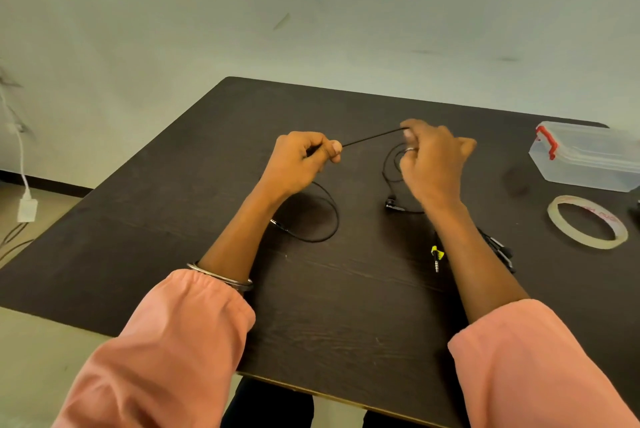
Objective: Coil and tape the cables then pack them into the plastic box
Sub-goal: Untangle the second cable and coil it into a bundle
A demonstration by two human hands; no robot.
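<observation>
At the far left, off the counter, we see a white charger (27,209) hanging on its white cord against the wall, with dark wires on the floor below it. Moving onto the dark wood-grain counter (180,220), we find our left hand (300,161) raised above the surface, fingers curled, thumb and forefinger pinching a thin black cable (372,137). A metal bangle (221,277) sits on that forearm just ahead of the pink sleeve (166,351). Below the left hand the cable drops and lies in a loose loop on the counter, ending in a small metal plug (277,224) near the forearm. From the left pinch the cable runs taut, slightly upward, to our right hand (433,161), which pinches it at the fingertips with the other fingers curled; a ring shows on one finger. Under the right hand more of the cable hangs in small loops, and a black earbud (393,206) lies on the counter just beside the right wrist. Nearer to us, a second cable's jack with a yellow tag (437,256) lies beside the right forearm, and black cable parts (500,249) show on the forearm's other side. Farther right lies a roll of clear tape (587,221), flat on the counter. Beyond it, at the far right edge, stands the clear plastic box (588,159), its lid on, with a red latch.
</observation>
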